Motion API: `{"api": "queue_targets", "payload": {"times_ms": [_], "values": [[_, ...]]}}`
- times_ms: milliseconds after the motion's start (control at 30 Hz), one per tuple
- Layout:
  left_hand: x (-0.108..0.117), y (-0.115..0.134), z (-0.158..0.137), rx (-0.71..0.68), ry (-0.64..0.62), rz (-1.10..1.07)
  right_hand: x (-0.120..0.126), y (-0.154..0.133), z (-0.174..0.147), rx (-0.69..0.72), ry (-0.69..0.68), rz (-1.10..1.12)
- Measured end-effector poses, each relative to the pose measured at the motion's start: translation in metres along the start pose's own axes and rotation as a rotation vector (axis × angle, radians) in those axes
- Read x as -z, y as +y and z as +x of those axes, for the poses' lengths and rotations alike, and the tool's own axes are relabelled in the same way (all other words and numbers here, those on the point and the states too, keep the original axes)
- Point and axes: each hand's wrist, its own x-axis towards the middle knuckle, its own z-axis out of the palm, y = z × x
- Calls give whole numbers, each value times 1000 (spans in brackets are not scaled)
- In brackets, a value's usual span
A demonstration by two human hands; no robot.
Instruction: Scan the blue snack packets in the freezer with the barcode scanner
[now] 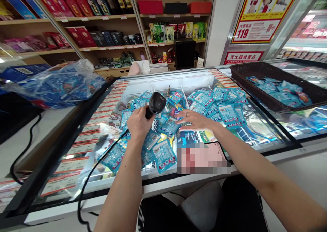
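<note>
A black barcode scanner (156, 103) is gripped in my left hand (140, 122), its cable trailing down the left side. My right hand (195, 121) wears a ring and stretches forward, palm down, with fingers extended and nothing visible in them. Below both hands, many small blue packets (164, 155) are strewn over the glass top of a chest freezer. The fingers of my right hand are nearest to a blue packet (169, 125) in the middle; whether they touch is unclear. To the right lies another pile of blue packets (228, 114).
A phone (216, 151), partly pixelated, lies at the freezer's front edge (158, 188). On the right stands a dark basket (258, 97) holding similar packets. At left is a clear plastic bag (68, 82) of blue packages. Stocked shelves (102, 18) line the back.
</note>
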Motion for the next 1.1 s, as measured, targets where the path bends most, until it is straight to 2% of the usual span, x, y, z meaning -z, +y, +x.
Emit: {"api": "queue_targets", "payload": {"times_ms": [167,300,400,500,667,900,1100], "values": [[0,1,0,-17,-16,-13,-3,16,-6,-224,211,-100],[1,2,-1,-33,-14,2,-5,17,-6,-302,309,-176],[1,2,-1,-43,-4,16,-4,17,-5,-343,314,-228],[1,3,-1,-48,-6,23,-3,19,-7,-334,231,-238],[1,3,-2,-70,-15,23,-6,28,-9,-354,202,-182],[1,3,-3,-117,-47,1,0,26,-9,-506,431,57],[0,7,-5,-236,-129,-70,1,31,-9,-592,512,179]]}}
